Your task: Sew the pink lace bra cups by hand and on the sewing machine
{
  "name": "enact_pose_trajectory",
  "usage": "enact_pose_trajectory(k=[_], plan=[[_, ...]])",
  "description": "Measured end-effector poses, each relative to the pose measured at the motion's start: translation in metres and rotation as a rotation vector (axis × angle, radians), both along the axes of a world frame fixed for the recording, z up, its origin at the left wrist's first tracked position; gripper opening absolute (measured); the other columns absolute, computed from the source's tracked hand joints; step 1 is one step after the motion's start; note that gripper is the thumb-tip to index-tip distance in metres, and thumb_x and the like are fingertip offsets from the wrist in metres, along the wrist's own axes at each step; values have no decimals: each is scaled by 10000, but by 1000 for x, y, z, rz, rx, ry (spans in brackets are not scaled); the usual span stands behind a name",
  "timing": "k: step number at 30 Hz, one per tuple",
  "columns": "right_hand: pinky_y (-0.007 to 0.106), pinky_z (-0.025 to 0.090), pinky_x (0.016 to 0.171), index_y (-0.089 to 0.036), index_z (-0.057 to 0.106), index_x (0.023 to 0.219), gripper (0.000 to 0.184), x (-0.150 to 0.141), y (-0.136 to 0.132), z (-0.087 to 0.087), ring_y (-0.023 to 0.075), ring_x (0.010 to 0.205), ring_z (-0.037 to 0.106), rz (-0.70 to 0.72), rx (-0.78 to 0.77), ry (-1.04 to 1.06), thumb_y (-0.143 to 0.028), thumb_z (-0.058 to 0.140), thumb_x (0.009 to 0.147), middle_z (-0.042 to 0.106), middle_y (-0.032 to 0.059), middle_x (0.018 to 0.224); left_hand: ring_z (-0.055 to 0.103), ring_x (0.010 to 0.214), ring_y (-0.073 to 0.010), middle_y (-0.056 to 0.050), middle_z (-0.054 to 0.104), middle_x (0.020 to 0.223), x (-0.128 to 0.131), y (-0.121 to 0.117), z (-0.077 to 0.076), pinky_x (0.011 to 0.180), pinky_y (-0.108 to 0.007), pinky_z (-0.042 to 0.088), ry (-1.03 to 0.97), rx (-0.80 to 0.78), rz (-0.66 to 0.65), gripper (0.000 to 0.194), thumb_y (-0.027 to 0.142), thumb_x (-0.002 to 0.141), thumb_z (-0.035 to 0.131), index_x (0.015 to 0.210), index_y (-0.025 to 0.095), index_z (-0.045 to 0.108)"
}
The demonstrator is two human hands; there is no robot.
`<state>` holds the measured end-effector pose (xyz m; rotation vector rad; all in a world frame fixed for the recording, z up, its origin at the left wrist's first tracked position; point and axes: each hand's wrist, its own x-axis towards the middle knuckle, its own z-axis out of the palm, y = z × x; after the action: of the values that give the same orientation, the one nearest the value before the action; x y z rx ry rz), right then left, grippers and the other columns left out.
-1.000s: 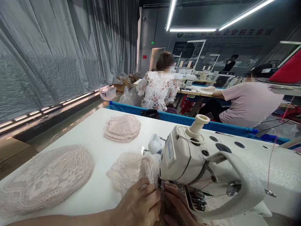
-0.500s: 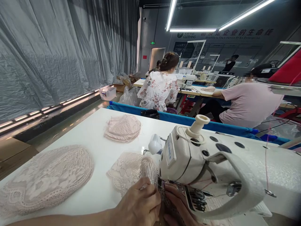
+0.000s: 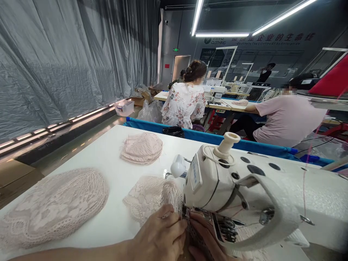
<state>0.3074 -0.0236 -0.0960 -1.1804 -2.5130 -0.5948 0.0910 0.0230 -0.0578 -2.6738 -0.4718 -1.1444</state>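
Pale pink lace fabric (image 3: 148, 197) lies at the left of the sewing machine (image 3: 217, 181), and part of it runs beneath the machine head. My left hand (image 3: 163, 232) has its fingers curled and pinches the lace's near edge beside the needle area. Under the machine head, partly hidden, my right hand (image 3: 205, 235) rests with its fingers close together, pressing on the lace next to the needle. The needle and presser foot are mostly out of sight behind the machine head and fingers.
A large stack of lace pieces (image 3: 59, 206) lies on the white table (image 3: 89, 154) at left, with a smaller lace stack (image 3: 143, 148) farther back. Beyond a blue cloth trough (image 3: 231, 143) sit a person in a floral top (image 3: 185, 103) and another in pink (image 3: 288, 119).
Both hands and the lace keep almost the same place. The view has shifted very slightly, so the machine sits a little farther left.
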Motion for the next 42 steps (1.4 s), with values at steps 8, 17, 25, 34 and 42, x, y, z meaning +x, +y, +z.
enact_pose_trajectory(k=[8,17,25,34,42], plan=[[409,590,837,-64,594,1208,403,-7,-4,9,319,1096,629,-57,-66,81,-338,479,936,642,198,1204,583,815,-120,-19,632,814,-2,-1,-2,798,-288,469,109,-93,17,150,110,899,544,755,107,589],[415,594,833,-73,600,1204,409,-5,-4,5,318,1080,638,-60,-59,70,-355,499,925,660,172,1187,576,850,-132,-25,615,791,0,-2,-3,797,-289,461,81,-51,20,160,77,887,549,731,103,576],[403,591,846,-74,624,1164,368,-4,-4,3,301,1068,647,-23,-62,113,-331,521,922,677,171,1153,576,887,-157,-49,636,828,1,-6,-4,818,-311,465,46,-35,28,184,70,886,542,715,99,601],[411,593,834,-59,626,1155,369,-6,-4,7,318,1076,640,-20,-71,122,-322,509,924,664,201,1163,559,956,-184,-66,648,896,-3,-6,-3,846,-333,461,136,-11,24,192,213,866,625,700,122,591],[399,591,836,-77,623,1165,373,-5,-4,6,311,1081,638,-24,-61,154,-334,525,912,669,188,1162,568,914,-170,-55,654,895,-2,-9,-6,909,-330,426,97,-9,52,129,186,859,623,758,107,618]])
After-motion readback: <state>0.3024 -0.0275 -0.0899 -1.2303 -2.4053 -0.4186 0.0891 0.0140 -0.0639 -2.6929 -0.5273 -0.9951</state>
